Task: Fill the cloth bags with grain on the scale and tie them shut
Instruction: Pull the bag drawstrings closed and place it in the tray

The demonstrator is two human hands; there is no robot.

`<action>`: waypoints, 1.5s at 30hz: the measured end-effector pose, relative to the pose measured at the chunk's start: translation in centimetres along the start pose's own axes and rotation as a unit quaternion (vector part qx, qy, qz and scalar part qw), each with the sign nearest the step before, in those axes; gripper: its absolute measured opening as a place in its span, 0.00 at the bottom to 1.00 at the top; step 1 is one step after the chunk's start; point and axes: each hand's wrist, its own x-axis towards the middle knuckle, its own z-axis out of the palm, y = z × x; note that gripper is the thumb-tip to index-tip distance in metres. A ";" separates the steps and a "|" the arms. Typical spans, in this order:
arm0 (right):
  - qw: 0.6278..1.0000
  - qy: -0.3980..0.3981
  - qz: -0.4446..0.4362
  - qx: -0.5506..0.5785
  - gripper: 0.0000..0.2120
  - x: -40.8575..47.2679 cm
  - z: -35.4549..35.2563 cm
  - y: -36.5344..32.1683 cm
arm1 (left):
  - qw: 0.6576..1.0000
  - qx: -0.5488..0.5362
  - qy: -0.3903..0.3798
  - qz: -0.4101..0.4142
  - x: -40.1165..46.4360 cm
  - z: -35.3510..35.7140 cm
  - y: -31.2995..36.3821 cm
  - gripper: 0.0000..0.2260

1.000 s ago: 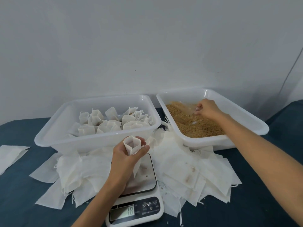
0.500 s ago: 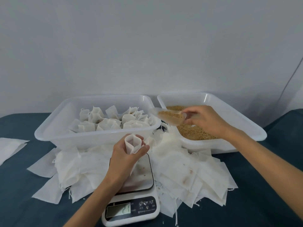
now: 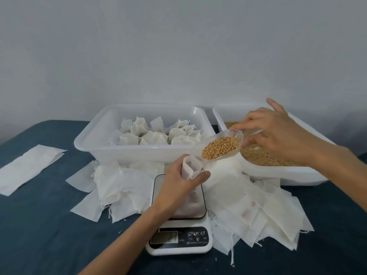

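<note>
Over the scale (image 3: 179, 225), in your head view, your left hand (image 3: 178, 183) curls round a cloth bag (image 3: 191, 166), holding its mouth open and upward above the platform. Your right hand (image 3: 278, 133) pinches a clear scoop (image 3: 220, 145) loaded with grain (image 3: 220, 146), little finger lifted. The scoop's lip sits just above and to the right of the bag's mouth, its long axis slanting down-left, so you need only tip leftward.

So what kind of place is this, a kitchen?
Probably a small home packing workspace, not clearly a kitchen: a digital scale, a tub of grain, and a tub of tied cloth bags.
</note>
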 end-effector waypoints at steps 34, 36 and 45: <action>0.993 0.013 -0.048 -0.111 0.20 0.9 -1.0 -2.1 | 1.000 -0.027 0.006 0.000 0.0 -0.1 0.5 0.09; 0.993 0.011 -0.046 -0.111 0.20 0.9 -1.1 -2.1 | 1.000 -0.027 0.008 0.000 0.1 -0.2 0.4 0.09; 0.991 0.008 -0.049 -0.123 0.20 0.9 -0.9 -2.5 | 1.000 -0.023 0.013 -0.012 0.4 -0.5 0.1 0.10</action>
